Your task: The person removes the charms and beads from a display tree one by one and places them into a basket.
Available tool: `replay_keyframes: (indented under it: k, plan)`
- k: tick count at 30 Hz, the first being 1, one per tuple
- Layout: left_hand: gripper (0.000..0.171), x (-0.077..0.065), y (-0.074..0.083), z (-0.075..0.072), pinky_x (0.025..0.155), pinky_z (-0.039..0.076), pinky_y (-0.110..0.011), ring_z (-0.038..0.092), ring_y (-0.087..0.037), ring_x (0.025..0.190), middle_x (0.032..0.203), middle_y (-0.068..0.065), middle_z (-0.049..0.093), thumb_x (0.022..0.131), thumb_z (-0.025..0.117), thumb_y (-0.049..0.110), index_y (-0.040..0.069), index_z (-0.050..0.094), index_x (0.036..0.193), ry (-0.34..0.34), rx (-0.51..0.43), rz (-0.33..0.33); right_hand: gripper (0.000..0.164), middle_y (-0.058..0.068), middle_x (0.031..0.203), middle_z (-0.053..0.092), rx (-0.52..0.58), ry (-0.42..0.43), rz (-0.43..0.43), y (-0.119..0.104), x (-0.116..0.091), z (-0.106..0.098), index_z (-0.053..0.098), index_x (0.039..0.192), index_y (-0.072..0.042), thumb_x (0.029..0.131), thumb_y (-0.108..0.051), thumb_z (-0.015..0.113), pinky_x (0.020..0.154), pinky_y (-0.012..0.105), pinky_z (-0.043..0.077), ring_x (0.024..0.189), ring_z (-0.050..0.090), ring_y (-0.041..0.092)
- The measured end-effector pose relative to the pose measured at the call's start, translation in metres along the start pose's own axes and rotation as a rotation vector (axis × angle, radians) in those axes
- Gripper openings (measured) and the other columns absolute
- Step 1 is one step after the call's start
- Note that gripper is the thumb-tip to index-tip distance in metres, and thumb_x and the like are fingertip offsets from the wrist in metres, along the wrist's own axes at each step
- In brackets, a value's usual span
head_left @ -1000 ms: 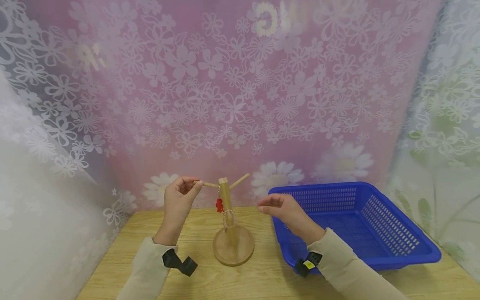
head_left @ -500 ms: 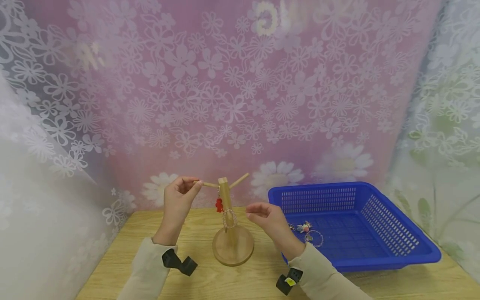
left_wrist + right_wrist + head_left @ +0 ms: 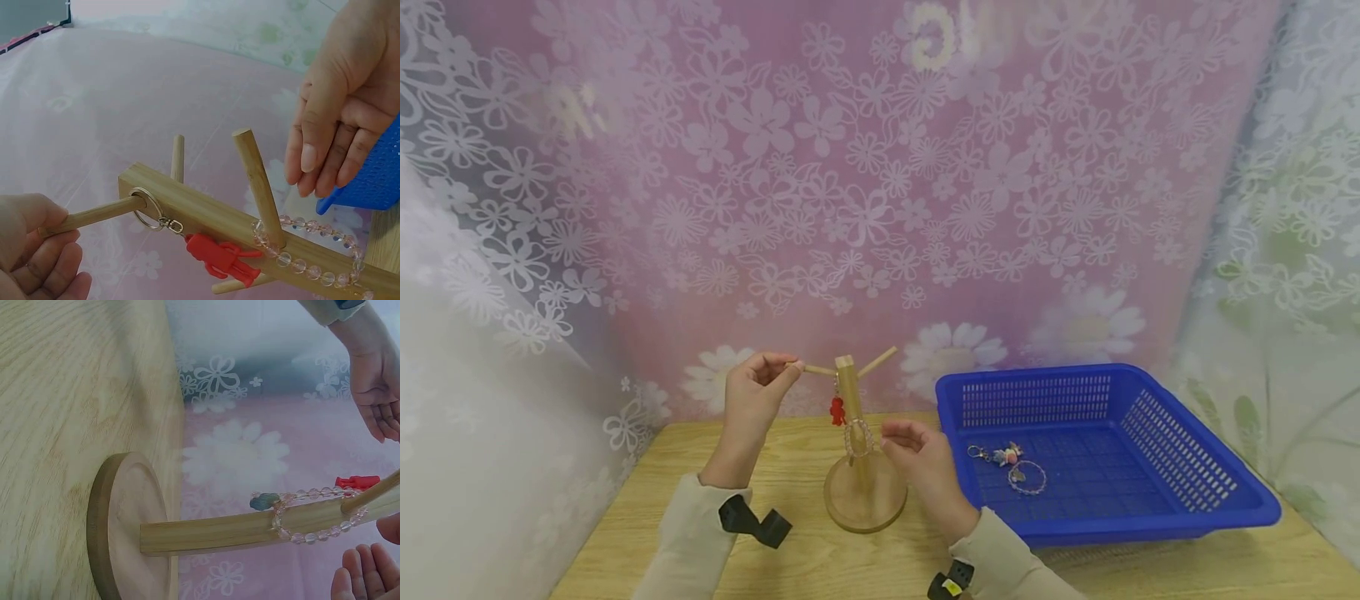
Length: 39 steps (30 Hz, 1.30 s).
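Note:
A wooden stand [image 3: 848,392] with a round base stands upright on the table, pegs sticking out of its post. My left hand [image 3: 751,398] pinches the tip of one upper peg [image 3: 103,214] between thumb and fingers. On that peg, close to the post, hangs a red figure keychain [image 3: 220,256] by its metal ring. A pink clear-beaded bracelet [image 3: 310,538] with a bluish-green charm hangs on a lower peg [image 3: 256,178]. Beside the bracelet is my right hand [image 3: 923,468], its fingers relaxed and slightly bent, with nothing seen in them.
A blue plastic basket [image 3: 1105,532] sits on the right of the wooden table [image 3: 775,467]. Inside it lie a keychain with small colourful figures [image 3: 1009,454] and another beaded bracelet [image 3: 1044,478]. A flowered pink curtain [image 3: 880,208] hangs behind.
My right hand has moved left and down from over the basket to beside the stand, uncovering the keychain and bracelet in the basket. The left hand keeps its pinch on the peg.

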<state>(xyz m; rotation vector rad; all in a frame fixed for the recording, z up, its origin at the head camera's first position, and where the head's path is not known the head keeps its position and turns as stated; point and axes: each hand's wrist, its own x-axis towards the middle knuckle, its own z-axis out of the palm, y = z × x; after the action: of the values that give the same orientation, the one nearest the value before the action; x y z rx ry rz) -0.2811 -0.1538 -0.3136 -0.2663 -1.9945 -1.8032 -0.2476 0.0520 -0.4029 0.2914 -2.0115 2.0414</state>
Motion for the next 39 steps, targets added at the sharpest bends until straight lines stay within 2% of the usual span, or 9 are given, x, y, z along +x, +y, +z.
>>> replay_keyframes:
  k: [4,8,13,21,27,34,39]
  plan:
    - [0.016,0.001,-0.002,-0.001,0.061,0.046,-0.021,0.055,-0.008,0.067,0.07,0.008,0.061,0.083,0.07,0.003,-0.007,0.066,0.095,0.0,-0.01,0.011,0.023,0.027,0.105,0.063,0.011,0.016,0.007,0.006,0.0,0.004,0.062,0.105,0.012,0.084,0.003,0.065,0.078,0.017,0.05,0.095,0.063,0.03]
    - [0.016,0.001,-0.003,-0.001,0.061,0.046,-0.021,0.055,-0.008,0.066,0.07,0.008,0.062,0.084,0.069,0.003,-0.008,0.065,0.095,-0.005,-0.021,0.012,0.024,0.024,0.106,0.063,0.016,0.038,0.033,0.012,-0.001,0.007,0.061,0.106,0.012,0.085,0.003,0.065,0.078,0.016,0.049,0.096,0.062,0.028]
    - [0.016,0.001,-0.002,-0.001,0.061,0.046,-0.02,0.055,-0.008,0.067,0.072,0.007,0.063,0.084,0.07,0.005,-0.007,0.066,0.095,-0.007,-0.014,0.005,0.024,0.025,0.105,0.064,0.006,0.073,0.035,0.02,-0.002,0.01,0.062,0.106,0.013,0.084,0.005,0.065,0.078,0.017,0.05,0.096,0.063,0.03]
    - [0.019,0.0,-0.002,-0.001,0.063,0.047,-0.022,0.057,-0.012,0.071,0.073,0.005,0.062,0.085,0.07,0.008,-0.007,0.065,0.096,-0.009,-0.009,-0.013,0.023,0.027,0.103,0.064,-0.022,0.078,0.038,0.038,-0.003,0.013,0.062,0.103,0.014,0.082,0.007,0.066,0.079,0.022,0.052,0.095,0.063,0.033]
    - [0.02,0.001,-0.002,-0.001,0.063,0.047,-0.022,0.056,-0.011,0.07,0.074,0.004,0.061,0.085,0.07,0.01,-0.006,0.065,0.096,-0.024,-0.01,-0.015,0.024,0.026,0.101,0.065,-0.008,0.093,0.058,0.049,-0.003,0.014,0.062,0.103,0.014,0.082,0.005,0.067,0.076,0.019,0.051,0.09,0.065,0.029]
    - [0.021,0.001,-0.003,-0.001,0.064,0.047,-0.023,0.057,-0.017,0.074,0.074,0.004,0.062,0.085,0.071,0.011,-0.006,0.064,0.096,-0.025,-0.036,-0.021,0.025,0.024,0.101,0.066,0.032,0.101,0.107,0.057,-0.002,0.017,0.064,0.103,0.012,0.082,0.001,0.07,0.073,0.018,0.052,0.088,0.065,0.023]
    - [0.021,0.002,-0.004,-0.001,0.064,0.048,-0.022,0.057,-0.013,0.072,0.074,0.004,0.062,0.085,0.071,0.009,-0.007,0.064,0.096,-0.018,-0.055,-0.013,0.025,0.02,0.102,0.067,0.045,0.105,0.114,0.057,0.0,0.021,0.066,0.103,0.009,0.082,-0.003,0.071,0.075,0.019,0.052,0.089,0.065,0.02]
